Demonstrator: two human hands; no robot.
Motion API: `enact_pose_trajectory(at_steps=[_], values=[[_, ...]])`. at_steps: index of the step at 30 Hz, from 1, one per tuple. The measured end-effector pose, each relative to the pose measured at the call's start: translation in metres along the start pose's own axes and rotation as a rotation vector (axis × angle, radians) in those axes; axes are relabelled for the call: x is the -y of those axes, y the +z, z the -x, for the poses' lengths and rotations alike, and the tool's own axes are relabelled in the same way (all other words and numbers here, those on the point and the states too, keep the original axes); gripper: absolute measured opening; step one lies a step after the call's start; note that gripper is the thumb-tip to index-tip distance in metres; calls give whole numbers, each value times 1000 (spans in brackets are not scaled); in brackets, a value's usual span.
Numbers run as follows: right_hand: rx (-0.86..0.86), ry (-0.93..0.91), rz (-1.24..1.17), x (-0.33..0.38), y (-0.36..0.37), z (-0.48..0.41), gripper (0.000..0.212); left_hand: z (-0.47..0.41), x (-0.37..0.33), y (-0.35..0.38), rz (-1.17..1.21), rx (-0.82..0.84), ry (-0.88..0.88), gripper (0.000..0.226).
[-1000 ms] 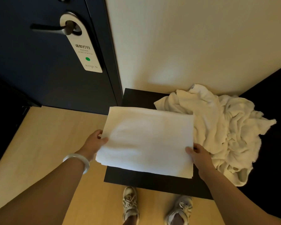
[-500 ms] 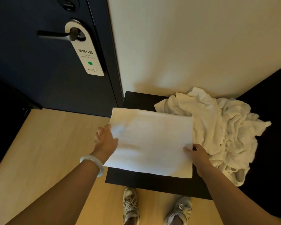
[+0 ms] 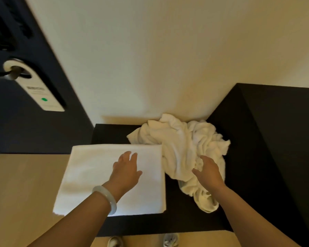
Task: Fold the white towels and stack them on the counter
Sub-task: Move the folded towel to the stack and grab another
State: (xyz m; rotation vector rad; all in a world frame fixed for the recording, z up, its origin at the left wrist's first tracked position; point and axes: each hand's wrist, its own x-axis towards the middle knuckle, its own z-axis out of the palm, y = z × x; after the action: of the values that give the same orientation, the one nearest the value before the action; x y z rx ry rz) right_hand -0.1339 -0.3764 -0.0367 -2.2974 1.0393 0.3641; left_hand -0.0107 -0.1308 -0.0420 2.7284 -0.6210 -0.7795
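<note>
The folded towel point(image 3: 89, 175) was pressed, just left of the pile point(image 3: 177, 143) on the worktop point(image 3: 111, 132), by the flat, released left hand point(image 3: 126, 172). The pile was touched by the right hand point(image 3: 208, 172); whether it was grasped could not be told.

The fingers of my right hand point(image 3: 209, 172) sink into the crumpled towels point(image 3: 178, 139). Their tips are hidden, so I cannot tell whether they grip. My left hand point(image 3: 126, 172) covers part of the folded towel point(image 3: 89, 175), which hides the left edge of the table point(image 3: 114, 132). The print on the door hanger point(image 3: 37, 90) is blurred. The bottom edge cuts off my shoes point(image 3: 115, 242).
</note>
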Motion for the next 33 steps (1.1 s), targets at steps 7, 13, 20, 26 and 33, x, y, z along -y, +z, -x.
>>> enact_pose_trajectory(at_steps=[7,13,20,26,33], values=[[-73,-55,173,-23,-42,-51,82,-57,-124,31,-54,38,224,82],[28,-126,412,-17,-34,-92,88,-107,-170,75,41,75,-74,97],[59,-288,469,-21,-17,-95,72,-116,-166,57,588,-109,-182,11],[195,-214,-345,0,-38,-70,38,-79,-196,-38,1024,-162,29,25],[-32,-280,-783,20,-176,-39,23,-43,-215,-137,1099,-157,257,20]])
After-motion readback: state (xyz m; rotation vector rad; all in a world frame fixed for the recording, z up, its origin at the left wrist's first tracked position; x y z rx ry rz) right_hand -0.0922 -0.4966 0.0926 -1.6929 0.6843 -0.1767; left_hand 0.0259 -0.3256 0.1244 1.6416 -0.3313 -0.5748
